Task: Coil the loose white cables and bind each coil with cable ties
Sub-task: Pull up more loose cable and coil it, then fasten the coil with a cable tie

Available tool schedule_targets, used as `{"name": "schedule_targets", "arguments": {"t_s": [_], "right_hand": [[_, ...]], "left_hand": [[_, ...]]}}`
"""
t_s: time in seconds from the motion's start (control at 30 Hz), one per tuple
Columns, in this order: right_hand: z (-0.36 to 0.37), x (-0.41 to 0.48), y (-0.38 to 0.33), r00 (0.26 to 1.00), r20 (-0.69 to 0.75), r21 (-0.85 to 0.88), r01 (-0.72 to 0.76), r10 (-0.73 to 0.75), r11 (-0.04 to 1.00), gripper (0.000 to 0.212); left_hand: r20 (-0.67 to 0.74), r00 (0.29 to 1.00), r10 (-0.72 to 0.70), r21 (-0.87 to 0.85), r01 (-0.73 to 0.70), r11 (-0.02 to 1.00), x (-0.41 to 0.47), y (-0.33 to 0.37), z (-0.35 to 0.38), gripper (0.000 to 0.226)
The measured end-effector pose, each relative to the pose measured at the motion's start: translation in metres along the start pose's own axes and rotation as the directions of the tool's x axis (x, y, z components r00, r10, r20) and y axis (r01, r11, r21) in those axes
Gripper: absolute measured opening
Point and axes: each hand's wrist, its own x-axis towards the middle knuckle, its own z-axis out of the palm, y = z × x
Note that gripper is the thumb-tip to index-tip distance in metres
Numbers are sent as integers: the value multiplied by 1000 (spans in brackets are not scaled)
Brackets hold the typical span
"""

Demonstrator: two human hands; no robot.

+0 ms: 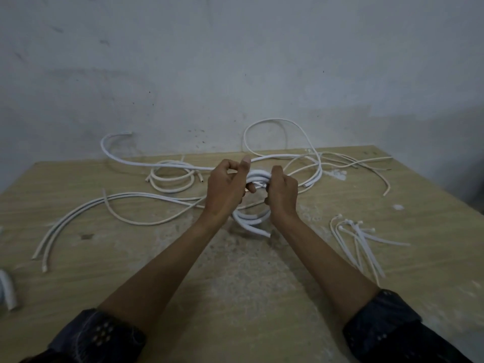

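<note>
We have a thick white cable wound into a small coil (258,176), held upright just above the table (235,297) between both hands. Our left hand (225,187) grips its left side with curled fingers and the thumb raised, and our right hand (281,192) is closed round its right side. We see no tie on it, so we judge this coil wound but not yet bound. The cable ties (361,237) lie bunched on the table to the right, apart from both hands. Much is left: a long pair of cables (78,216) trails off to the left, a loosely looped cable (170,179) lies behind, and thinner strands (353,163) sprawl at the far right, none of them tied.
</note>
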Motion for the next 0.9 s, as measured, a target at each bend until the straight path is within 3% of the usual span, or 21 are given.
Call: {"name": "schedule_targets", "arguments": {"t_s": [0.13, 0.23, 0.3, 0.4, 0.47, 0.53, 0.57, 0.6, 0.67, 0.73, 0.8, 0.9], "right_hand": [[-3, 6, -5, 983, -58, 90, -168, 174, 982, 44], [-6, 7, -6, 941, -54, 220, -316, 335, 923, 44], [-7, 7, -3, 918, -35, 302, -367, 394, 880, 46], [-9, 4, -3, 910, 55, 329, -405, 411, 853, 45], [-19, 4, -5, 924, 183, 219, -372, 337, 902, 47], [-46, 17, -7, 942, 284, -181, -131, 179, 975, 48], [-64, 26, -10, 939, 332, -455, 78, 88, 887, 49], [-83, 38, -13, 933, 355, -692, 222, 56, 687, 51], [-119, 55, -24, 954, 273, -927, 227, 122, 298, 53], [-142, 59, -29, 953, 176, -984, 163, 248, 73, 58], [-150, 57, -28, 933, 166, -986, 166, 320, 26, 60], [-149, 54, -27, 933, 181, -983, 177, 310, 42, 61]], "left_hand": [[-59, 993, -101, -117, 93, 989, -12, -1, 10, 59], [132, 951, -278, -333, 307, 892, -16, -6, 14, 62], [206, 942, -265, -348, 324, 880, -18, -7, 21, 62], [73, 963, -259, -388, 267, 882, -12, -7, 23, 65], [-5, 962, -273, -384, 250, 889, -5, -13, 16, 69], [-6, 965, -261, -354, 243, 903, -3, -19, 12, 64], [14, 966, -258, -341, 247, 907, -5, -23, 12, 61], [35, 965, -260, -329, 257, 909, -8, -25, 14, 60], [60, 962, -266, -305, 271, 913, -14, -26, 19, 59], [89, 959, -271, -299, 285, 911, -17, -24, 23, 60], [117, 956, -269, -281, 292, 914, -19, -23, 25, 61], [134, 953, -272, -261, 299, 918, -21, -21, 24, 63]]}}
